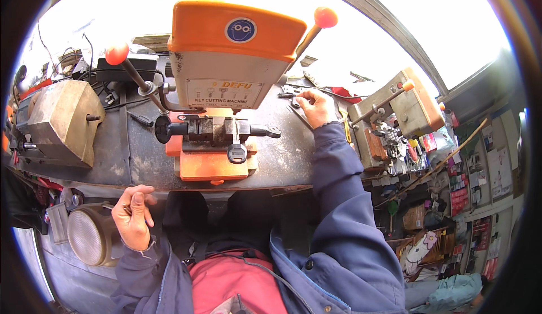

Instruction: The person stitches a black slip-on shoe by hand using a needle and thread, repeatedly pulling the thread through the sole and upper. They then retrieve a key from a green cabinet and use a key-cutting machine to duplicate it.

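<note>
A key cutting machine [231, 26] with an orange top and red-knobbed levers stands before me on the bench. In its vise [212, 130] a key with a round black head [237, 154] sticks out toward me. To the right of the machine, my right hand [317, 110] reaches to the bench top with curled fingers, over small dark tools [291, 95]. Whatever its fingertips grip is too small to make out. My left hand [134, 215] hovers in front of the bench's near edge, thumb bent against the curled fingers; what lies between them is not plain.
At the left sits a grinder-like machine [70, 123] with a boxy guard. A second key machine [395, 116] stands at the right, with keys and small packets beside it. Below the bench at left is a round lamp [87, 236]. Cables [73, 57] tangle at the back left.
</note>
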Available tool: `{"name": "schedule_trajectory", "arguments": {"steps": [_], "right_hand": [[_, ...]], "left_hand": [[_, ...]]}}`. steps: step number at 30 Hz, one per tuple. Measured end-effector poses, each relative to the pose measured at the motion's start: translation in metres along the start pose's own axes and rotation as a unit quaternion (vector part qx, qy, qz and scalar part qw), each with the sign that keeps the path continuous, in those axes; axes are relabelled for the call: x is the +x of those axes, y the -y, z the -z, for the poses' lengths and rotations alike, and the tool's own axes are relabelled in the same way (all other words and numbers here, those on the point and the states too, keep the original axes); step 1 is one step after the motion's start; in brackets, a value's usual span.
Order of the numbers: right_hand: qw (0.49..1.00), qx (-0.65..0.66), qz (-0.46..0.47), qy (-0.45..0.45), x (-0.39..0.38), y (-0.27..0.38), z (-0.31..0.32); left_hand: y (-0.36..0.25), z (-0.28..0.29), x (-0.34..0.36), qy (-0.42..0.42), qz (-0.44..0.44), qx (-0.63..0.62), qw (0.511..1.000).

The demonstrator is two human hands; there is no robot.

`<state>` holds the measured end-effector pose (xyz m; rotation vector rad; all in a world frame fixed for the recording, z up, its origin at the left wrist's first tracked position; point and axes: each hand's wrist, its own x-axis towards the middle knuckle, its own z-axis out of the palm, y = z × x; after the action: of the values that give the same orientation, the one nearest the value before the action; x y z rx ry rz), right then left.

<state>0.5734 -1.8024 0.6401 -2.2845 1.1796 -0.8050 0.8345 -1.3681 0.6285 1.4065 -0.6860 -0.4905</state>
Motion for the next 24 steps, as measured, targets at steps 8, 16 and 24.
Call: {"name": "schedule_trajectory", "arguments": {"steps": [8,16,24], "right_hand": [[0.984,-0.151,0.023,0.089,-0.014,0.006,0.014],[0.99,-0.129,0.052,-0.007,-0.017,0.004,0.001],[0.962,-0.225,-0.037,0.151,0.013,0.025,0.0]], "left_hand": [[0.006,-0.009,-0.003,0.029,0.022,-0.005,0.999],[0.006,-0.012,-0.005,0.035,0.03,-0.004,0.999],[-0.001,-0.015,-0.002,0.056,0.033,-0.005,0.998]]}}
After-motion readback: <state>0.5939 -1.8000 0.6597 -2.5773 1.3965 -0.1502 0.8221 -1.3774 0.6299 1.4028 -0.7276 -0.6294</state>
